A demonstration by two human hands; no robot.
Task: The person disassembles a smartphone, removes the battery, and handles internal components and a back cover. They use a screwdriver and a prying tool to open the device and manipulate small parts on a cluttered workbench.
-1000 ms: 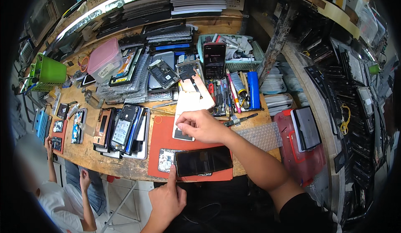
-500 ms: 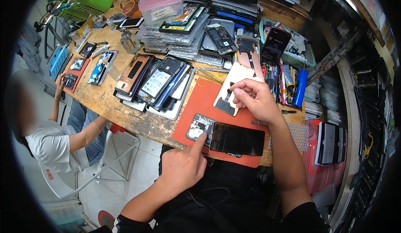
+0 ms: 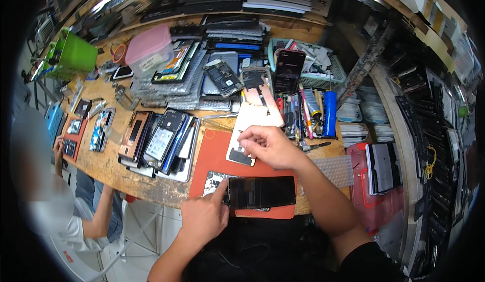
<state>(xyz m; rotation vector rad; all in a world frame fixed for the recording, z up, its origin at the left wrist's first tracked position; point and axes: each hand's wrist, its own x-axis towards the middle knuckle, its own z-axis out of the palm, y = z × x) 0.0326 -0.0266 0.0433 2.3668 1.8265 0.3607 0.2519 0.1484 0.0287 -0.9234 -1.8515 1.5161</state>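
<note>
My left hand [image 3: 204, 214] rests its outstretched index finger on the bared circuit board [image 3: 214, 180] of an opened phone; its other fingers are curled, holding nothing. Beside that fingertip, a phone screen [image 3: 262, 192] lies dark side up across the phone's body. My right hand [image 3: 268, 146] is closed in a pinch over a pale phone-shaped panel [image 3: 248, 118] with a black patch at its near end. What the pinch holds, if anything, is too hidden to make out. An orange-red work mat [image 3: 206, 153] lies under these things.
Stacked phones and housings [image 3: 161, 143] stand left of the mat. Bubble-wrapped parts [image 3: 172, 92] and a pink-lidded box [image 3: 149, 47] are behind. Right of the panel are pens and tools [image 3: 308, 113], and an upright phone [image 3: 289, 72]. A co-worker's arm [image 3: 98, 214] shows at far left.
The whole view has shifted, so the bench sits lower and further left. My left fingertip stays on the board. My right hand stays pinched over the pale panel.
</note>
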